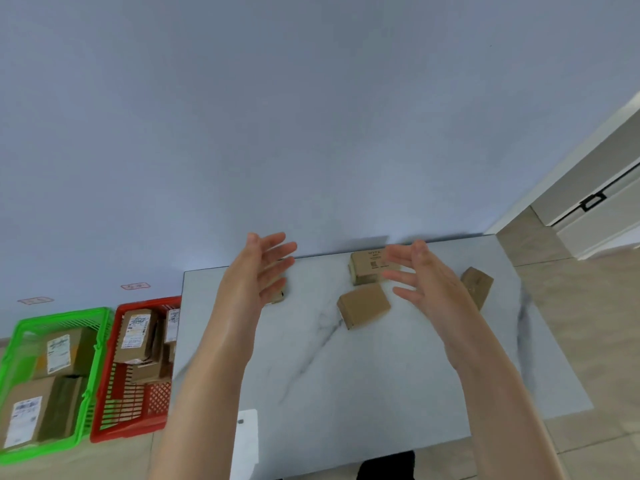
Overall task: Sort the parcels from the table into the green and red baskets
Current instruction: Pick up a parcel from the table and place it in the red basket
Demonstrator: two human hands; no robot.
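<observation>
1. A person's left hand [259,275] and right hand [429,289] hover above the white marble-veined bench [346,382], palms turned toward each other; the fingers [278,249] of both are spread apart and hold nothing.
2. Four parcels lie on the bench's far half: a plain brown cardboard parcel [363,304] between the hands; a printed brown cardboard parcel [369,270] at the back edge; a tilted brown cardboard parcel [479,284] beyond the right hand; a fourth parcel [278,296] mostly hidden behind the left hand.
3. The tilted parcel stands near the bench's right edge; a careless sweep of the right wrist could likely knock it to the floor.
4. The plain parcel shows no label on its visible faces; grabbed without being turned, it risks landing in the wrong basket.
5. The green plastic basket [62,314] and the red plastic basket [117,403] sit side by side below the bench's left edge, both holding parcels; a parcel tossed rather than placed could bounce off a stack or drop into the neighbouring basket.
</observation>
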